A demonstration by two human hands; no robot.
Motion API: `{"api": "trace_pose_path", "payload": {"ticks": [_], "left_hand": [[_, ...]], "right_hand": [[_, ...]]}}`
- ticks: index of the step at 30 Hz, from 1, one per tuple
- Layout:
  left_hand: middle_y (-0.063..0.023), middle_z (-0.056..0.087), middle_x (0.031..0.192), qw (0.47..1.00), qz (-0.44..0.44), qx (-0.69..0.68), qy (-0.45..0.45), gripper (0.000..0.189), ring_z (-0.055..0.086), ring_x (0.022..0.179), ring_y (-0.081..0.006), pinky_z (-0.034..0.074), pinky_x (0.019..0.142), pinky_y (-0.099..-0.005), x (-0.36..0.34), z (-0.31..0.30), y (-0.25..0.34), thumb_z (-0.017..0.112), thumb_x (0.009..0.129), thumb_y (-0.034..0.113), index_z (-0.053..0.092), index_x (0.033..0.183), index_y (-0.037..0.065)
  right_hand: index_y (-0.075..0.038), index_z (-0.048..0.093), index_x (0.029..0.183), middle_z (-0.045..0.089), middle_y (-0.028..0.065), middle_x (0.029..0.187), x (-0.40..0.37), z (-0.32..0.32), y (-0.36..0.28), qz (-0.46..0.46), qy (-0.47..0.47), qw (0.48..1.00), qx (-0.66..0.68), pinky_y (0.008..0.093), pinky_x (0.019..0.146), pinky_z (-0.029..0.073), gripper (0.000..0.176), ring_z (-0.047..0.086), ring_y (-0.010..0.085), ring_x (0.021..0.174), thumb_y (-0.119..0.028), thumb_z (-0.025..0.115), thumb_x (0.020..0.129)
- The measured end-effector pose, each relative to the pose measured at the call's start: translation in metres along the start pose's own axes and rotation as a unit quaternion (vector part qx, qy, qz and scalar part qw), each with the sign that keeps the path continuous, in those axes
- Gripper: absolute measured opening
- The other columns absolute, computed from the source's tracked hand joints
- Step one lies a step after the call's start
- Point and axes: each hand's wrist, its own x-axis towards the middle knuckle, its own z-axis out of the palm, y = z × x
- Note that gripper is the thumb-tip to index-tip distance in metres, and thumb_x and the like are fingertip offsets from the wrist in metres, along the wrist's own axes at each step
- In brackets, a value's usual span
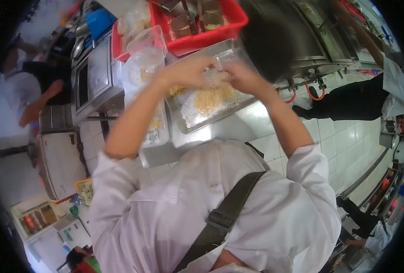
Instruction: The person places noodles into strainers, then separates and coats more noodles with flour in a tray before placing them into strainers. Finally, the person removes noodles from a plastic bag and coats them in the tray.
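Clear plastic bag (215, 75), crumpled, just above frame centre, held over the metal tray (183, 123). Left hand (190, 73) and right hand (243, 77) are drawn together, knuckles nearly meeting, and the fingers of both are pinched on the bag from either side. Blur hides whether anything is inside it. Judged from its look, the film is very light, limp and slick, and would likely stretch or tear under a hard pull. The bunched edge between thumb and fingers looks the surest place to grip, since the smooth face would slide. Directly beneath the hands is a heap of pale yellow noodles (208, 98) on a white dusting, possibly flour, in the tray. The tray sits tilted in the frame on a steel counter (238, 127). To its left is a pile of other plastic bags (145, 54) holding pale contents. Above, at top centre, a red crate (231, 22) holds brown containers. A grey steel appliance (95, 79) stands at upper left. A white-tiled floor (334, 145) runs down the right side. Other people are well clear of the hands: one person in white (22, 93) at the far left edge, and another in dark trousers (361, 100) at the right, beside steel equipment.
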Motion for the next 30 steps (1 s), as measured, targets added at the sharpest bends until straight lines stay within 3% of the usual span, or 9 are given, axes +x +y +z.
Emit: {"api": "trace_pose_path", "payload": {"ticks": [6,8,10,13,15,21,22,24,30], "left_hand": [[-0.0145,0.069,0.103,0.941,-0.189,-0.26,0.107,0.048,0.064,0.089,-0.0263,0.05,0.081,-0.0399,0.006,0.132,-0.066,0.08,0.077,0.029,0.065,0.117,0.006],[-0.0147,0.069,0.107,0.962,-0.253,-0.076,-0.071,0.05,0.064,0.093,-0.024,0.051,0.086,-0.0358,-0.007,0.089,-0.037,0.081,0.076,0.027,0.065,0.118,0.005],[-0.0129,0.069,0.107,0.989,-0.097,-0.065,-0.09,0.059,0.063,0.098,-0.021,0.051,0.088,-0.0327,-0.015,0.063,-0.045,0.082,0.078,0.027,0.059,0.125,0.002],[-0.0095,0.069,0.106,0.953,-0.048,-0.202,0.222,0.055,0.061,0.101,-0.0169,0.051,0.087,-0.0313,-0.009,0.029,0.01,0.082,0.079,0.025,0.061,0.125,0.003],[-0.0079,0.068,0.098,0.778,0.124,-0.488,0.375,0.046,0.063,0.094,-0.018,0.051,0.088,-0.0359,0.005,0.019,0.045,0.081,0.079,0.029,0.064,0.113,0.001],[-0.007,0.065,0.12,0.974,-0.17,-0.144,-0.047,0.065,0.06,0.106,-0.017,0.049,0.09,-0.0369,0.01,0.076,-0.019,0.081,0.081,0.022,0.05,0.136,0.005],[-0.007,0.065,0.12,0.975,-0.166,-0.143,-0.047,0.065,0.06,0.106,-0.017,0.049,0.09,-0.0369,0.01,0.073,-0.002,0.081,0.081,0.022,0.05,0.136,0.005],[-0.008,0.07,0.108,0.841,0.018,-0.324,0.432,0.048,0.063,0.103,-0.018,0.049,0.089,-0.0346,0.011,0.069,0.041,0.08,0.081,0.021,0.064,0.123,0.006],[-0.0134,0.069,0.113,0.967,-0.034,-0.192,0.161,0.043,0.064,0.109,-0.0226,0.05,0.091,-0.0345,0.053,0.069,-0.007,0.079,0.077,0.019,0.067,0.117,0.007]], "right_hand": [[-0.002,0.064,0.099,0.068,0.0136,0.093,0.021,-0.119,-0.144,-0.067,0.113,0.99,0.057,0.0353,0.077,0.051,0.014,0.065,0.026,0.083,-0.01,0.06,0.087],[-0.002,0.063,0.098,0.068,0.0118,0.091,0.026,-0.138,-0.162,-0.061,0.128,0.985,0.098,0.0324,0.075,0.051,0.013,0.065,0.0218,0.079,-0.01,0.057,0.089],[-0.012,0.065,0.107,0.068,0.0131,0.087,0.032,-0.153,-0.174,-0.024,0.145,0.985,0.09,0.0374,0.073,0.052,0.021,0.067,0.0282,0.075,-0.022,0.059,0.089],[-0.001,0.054,0.109,0.058,0.0084,0.097,0.047,-0.165,-0.193,-0.041,0.046,0.994,0.096,0.0268,0.082,0.046,0.016,0.054,0.0125,0.09,-0.004,0.052,0.094],[-0.002,0.056,0.109,0.059,0.0061,0.094,0.054,-0.171,-0.194,-0.045,0.026,0.995,0.08,0.0269,0.08,0.047,0.015,0.056,0.0123,0.088,-0.005,0.052,0.094],[-0.003,0.057,0.103,0.057,0.0017,0.079,0.062,-0.203,-0.233,0.118,0.082,0.979,0.144,0.0268,0.062,0.048,0.01,0.057,0.0103,0.069,-0.011,0.051,0.101],[-0.003,0.056,0.101,0.056,0.0024,0.076,0.059,-0.208,-0.236,0.111,0.063,0.985,0.117,0.0264,0.06,0.048,0.008,0.056,0.0094,0.067,-0.008,0.05,0.1],[-0.003,0.057,0.101,0.056,0.0028,0.076,0.06,-0.206,-0.238,0.054,0.063,0.994,0.077,0.0256,0.06,0.048,0.008,0.056,0.0094,0.067,-0.007,0.05,0.1],[-0.001,0.06,0.097,0.06,0.0053,0.079,0.067,-0.214,-0.263,-0.073,0.139,0.987,-0.024,0.0262,0.065,0.049,0.009,0.058,0.0107,0.071,-0.001,0.051,0.096]]}}
